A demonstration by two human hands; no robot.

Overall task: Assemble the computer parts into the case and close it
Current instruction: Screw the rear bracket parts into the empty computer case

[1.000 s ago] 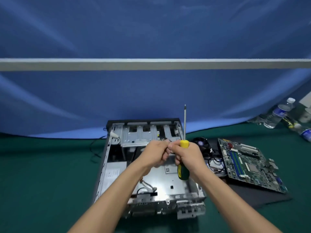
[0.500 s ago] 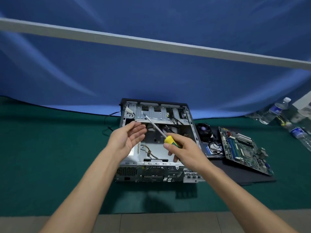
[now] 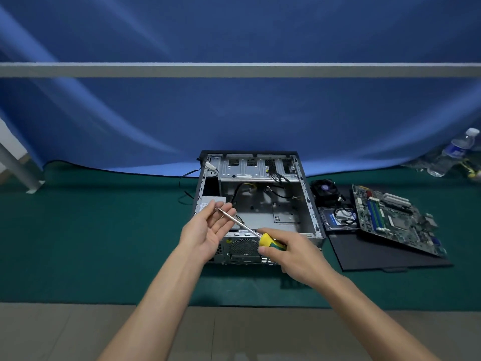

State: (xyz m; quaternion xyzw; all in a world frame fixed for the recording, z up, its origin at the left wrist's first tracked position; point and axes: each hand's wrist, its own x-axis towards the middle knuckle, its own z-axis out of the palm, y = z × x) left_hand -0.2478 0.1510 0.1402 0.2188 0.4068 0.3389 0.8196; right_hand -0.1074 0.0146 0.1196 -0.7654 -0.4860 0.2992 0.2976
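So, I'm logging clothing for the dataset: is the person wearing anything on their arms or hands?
No. The left hand and right hand are bare, without gloves, and no ring, watch or band shows. Both forearms are uncovered down to the frame's bottom edge; no sleeve is in view.

mobo (image 3: 390,217) right of case (image 3: 307,204)

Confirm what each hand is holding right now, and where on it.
Right hand grips the screwdriver by its yellow-green handle. Left hand is open, palm up, holding nothing; the shaft tip lies across its fingers.
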